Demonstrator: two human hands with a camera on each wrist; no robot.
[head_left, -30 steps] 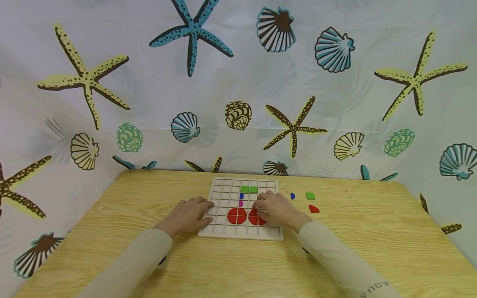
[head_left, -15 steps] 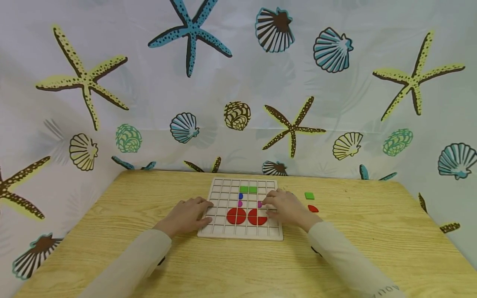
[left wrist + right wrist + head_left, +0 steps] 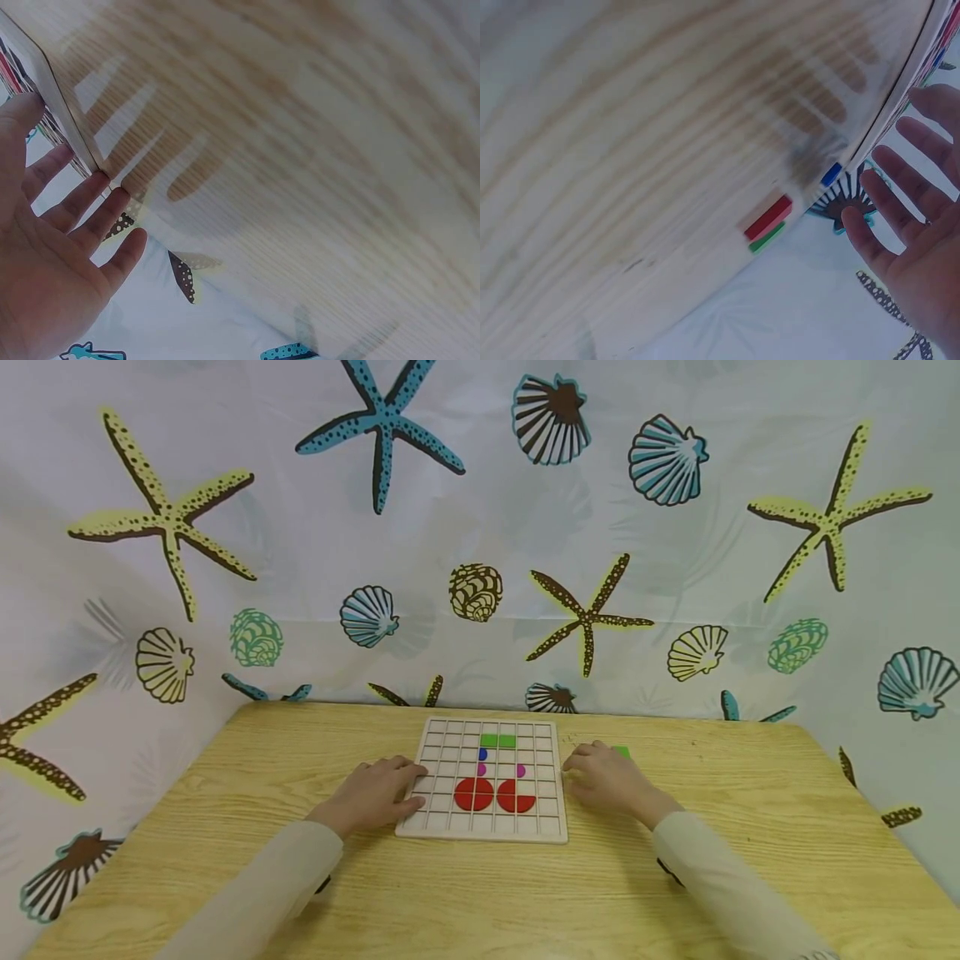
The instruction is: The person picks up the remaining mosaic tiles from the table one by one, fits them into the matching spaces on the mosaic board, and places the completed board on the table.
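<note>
A white gridded board (image 3: 542,812) lies on the wooden table. My left hand (image 3: 375,793) rests at its left edge, fingers relaxed against the rim. On the grid are two green squares (image 3: 490,740), a blue half-disc (image 3: 482,754), two pink half-discs (image 3: 521,771), a red disc (image 3: 465,786) and a three-quarter red disc (image 3: 507,802). Just right of the board hovers my right hand (image 3: 611,781), its fingers spread and holding nothing. Near it lie a red piece (image 3: 769,217), a green piece (image 3: 767,238) and a blue piece (image 3: 831,174). In the head view, that hand covers the red and blue ones.
The wooden table (image 3: 450,902) stretches out on both sides of the board and in front of it. A white curtain (image 3: 420,543) printed with starfish and shells hangs behind the table and along its sides.
My right hand has moved right, off the board and over the loose pieces. A pink half-disc and the three-quarter red disc, earlier partly covered, now show fully. The left hand stays put.
</note>
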